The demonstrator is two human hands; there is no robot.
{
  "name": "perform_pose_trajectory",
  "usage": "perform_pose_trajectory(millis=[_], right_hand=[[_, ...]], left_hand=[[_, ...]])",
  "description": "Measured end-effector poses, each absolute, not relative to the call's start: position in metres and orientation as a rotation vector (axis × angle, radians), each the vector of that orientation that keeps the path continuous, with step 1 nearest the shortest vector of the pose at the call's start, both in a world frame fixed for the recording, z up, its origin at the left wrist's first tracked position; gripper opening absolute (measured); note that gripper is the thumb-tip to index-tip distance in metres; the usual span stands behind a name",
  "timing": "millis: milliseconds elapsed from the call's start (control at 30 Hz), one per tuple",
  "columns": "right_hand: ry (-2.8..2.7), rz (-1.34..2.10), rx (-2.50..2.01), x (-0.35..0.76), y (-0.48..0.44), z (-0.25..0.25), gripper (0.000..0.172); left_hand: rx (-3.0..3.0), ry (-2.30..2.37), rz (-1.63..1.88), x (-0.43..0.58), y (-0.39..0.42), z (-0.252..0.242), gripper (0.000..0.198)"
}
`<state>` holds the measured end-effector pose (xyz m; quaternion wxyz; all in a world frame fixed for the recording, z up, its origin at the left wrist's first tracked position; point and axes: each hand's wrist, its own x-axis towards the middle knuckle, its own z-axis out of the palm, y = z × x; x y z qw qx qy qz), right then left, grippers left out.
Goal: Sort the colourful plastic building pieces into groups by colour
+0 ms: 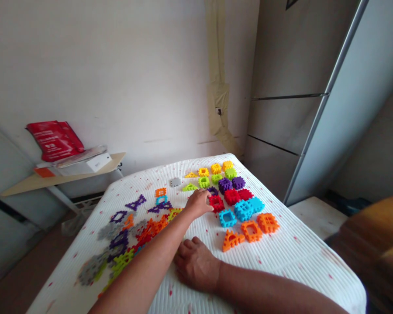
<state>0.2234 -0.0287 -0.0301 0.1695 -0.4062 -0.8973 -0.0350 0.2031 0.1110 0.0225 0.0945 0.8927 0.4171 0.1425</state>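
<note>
My left hand (199,203) reaches across the table to a red square toothed plastic block (216,203). Its thumb and fingers curve around the block's left side. Palm down on the white tablecloth, my right hand (196,265) rests nearer to me with its fingers lightly bent, holding nothing visible. To its right are an orange triangle block (232,240), an orange square frame block (251,231) and a light blue square frame block (227,218). A purple block (212,191) is partly hidden just behind my left hand.
Color-grouped stacks include yellow blocks (216,168), green blocks (203,182) and purple blocks (238,182). A mixed pile with red-orange pieces (150,229) and grey pieces (93,268) lies left. A side shelf (19,185) holds red packages (57,141); a fridge (281,117) stands right.
</note>
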Motion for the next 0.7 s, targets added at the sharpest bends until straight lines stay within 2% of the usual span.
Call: perform_pose_trajectory(millis=[700], right_hand=[[-2.598,-0.009,-1.015,0.270,-0.066,-0.027,0.016]], left_hand=[[2.622,1.254,0.366,0.208,0.109,0.018,0.036]])
